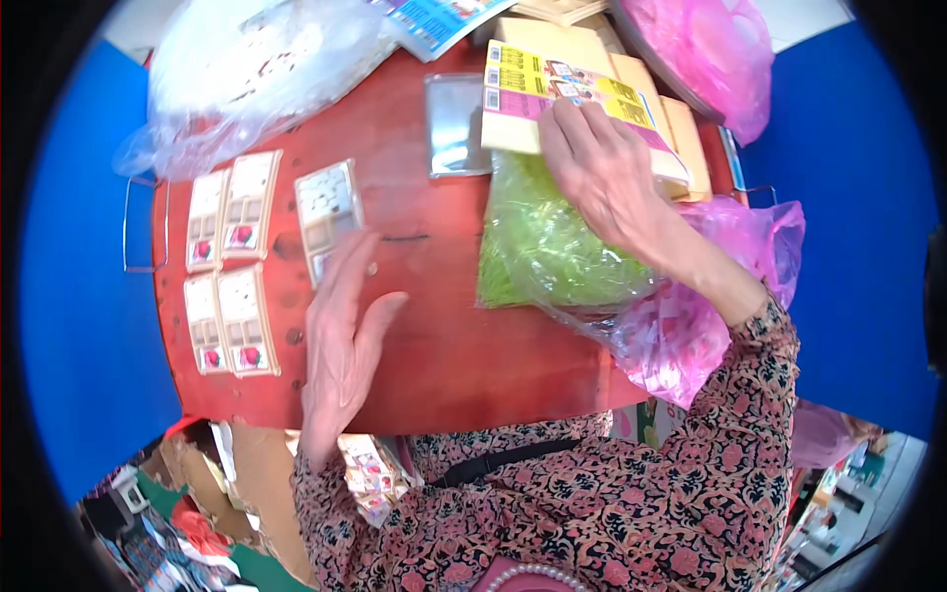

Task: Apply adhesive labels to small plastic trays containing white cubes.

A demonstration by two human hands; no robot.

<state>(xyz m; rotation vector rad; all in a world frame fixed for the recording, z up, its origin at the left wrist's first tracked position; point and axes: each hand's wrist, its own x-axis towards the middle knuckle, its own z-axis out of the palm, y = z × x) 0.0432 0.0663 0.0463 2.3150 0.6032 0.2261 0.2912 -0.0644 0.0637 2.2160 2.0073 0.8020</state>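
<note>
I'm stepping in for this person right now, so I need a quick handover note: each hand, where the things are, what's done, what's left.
Left hand: open, flat on the red wooden table, fingertips at the clear-covered small card pack.
Right hand: palm down on the yellow and pink printed cardboard box, gripping nothing visibly.
Things: clear bag of green shredded filling lies under the right wrist; flat clear plastic tray left of the box.
Done: four small cream cards with red pictures laid in two rows at the table's left.
Left: the fifth pack lies apart from those rows.
</note>
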